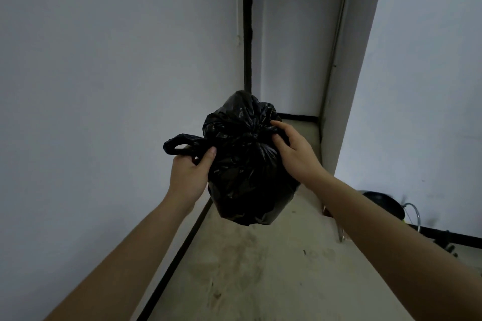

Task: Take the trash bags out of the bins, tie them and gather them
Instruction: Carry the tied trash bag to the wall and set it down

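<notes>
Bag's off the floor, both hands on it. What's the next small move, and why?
Probably draw the handle loop across toward the right hand to start the knot. The left hand grips that loop pulled out sideways, the right hand pinches the gathered neck of the black trash bag, and no finished knot shows, though dark plastic makes that hard to tell.

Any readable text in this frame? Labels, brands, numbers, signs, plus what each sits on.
None readable.
The black trash bag, held by the left hand and the right hand, is plain plastic with no print.
The walls and the floor carry no signs.
The dark round object at lower right is too blurred to show any mark.
</notes>
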`<state>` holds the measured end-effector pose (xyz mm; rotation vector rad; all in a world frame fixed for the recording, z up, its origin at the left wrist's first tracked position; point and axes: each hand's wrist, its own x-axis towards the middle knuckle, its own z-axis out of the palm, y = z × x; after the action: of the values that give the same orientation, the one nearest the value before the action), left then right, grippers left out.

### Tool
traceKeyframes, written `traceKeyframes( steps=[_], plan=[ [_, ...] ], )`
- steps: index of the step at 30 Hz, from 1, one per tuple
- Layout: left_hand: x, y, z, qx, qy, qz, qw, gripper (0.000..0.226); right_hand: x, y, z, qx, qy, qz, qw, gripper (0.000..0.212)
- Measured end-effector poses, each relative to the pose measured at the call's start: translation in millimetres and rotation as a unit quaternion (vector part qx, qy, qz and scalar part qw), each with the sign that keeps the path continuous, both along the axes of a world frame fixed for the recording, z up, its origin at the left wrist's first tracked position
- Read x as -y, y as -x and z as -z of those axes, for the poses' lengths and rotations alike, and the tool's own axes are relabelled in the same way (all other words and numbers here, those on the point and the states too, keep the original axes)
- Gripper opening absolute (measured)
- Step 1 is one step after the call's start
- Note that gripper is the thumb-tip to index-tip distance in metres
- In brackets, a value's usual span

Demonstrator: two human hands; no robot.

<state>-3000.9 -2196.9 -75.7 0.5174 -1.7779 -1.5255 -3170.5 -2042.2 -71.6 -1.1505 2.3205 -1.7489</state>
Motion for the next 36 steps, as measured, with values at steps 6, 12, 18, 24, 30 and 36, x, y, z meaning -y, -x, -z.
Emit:
traceKeyframes(
  steps=[6,12,18,24,30,36],
  plan=[
    [101.8,174.4,-35.4,-0.018,-0.001,0.022,1.000,0.013,81.3,148.1,-24.1,0.011,0.046,0.043,0.998,0.047],
    [167.7,354.0,-17.0,-0.022,0.002,0.073,0.997,0.007,142.4,314.3,4.5,0.021,0.078,0.095,0.992,0.057],
    [238.2,540.7,-8.9,-0.024,0.019,0.067,0.997,0.007,224.2,497.0,15.0,0.021,0.095,0.095,0.991,0.058],
    [333.3,673.7,-34.3,-0.033,0.019,0.031,0.999,0.010,326.7,644.9,-19.5,0.011,0.090,0.053,0.994,0.055],
    [446.1,786.5,-10.7,-0.037,0.000,-0.009,0.999,0.011,447.9,768.7,-1.3,0.000,0.078,0.014,0.997,0.051],
    [563.3,911.9,18.3,-0.017,0.001,0.029,0.999,0.007,561.1,888.8,28.0,0.020,0.068,0.041,0.997,0.046]
  ],
)
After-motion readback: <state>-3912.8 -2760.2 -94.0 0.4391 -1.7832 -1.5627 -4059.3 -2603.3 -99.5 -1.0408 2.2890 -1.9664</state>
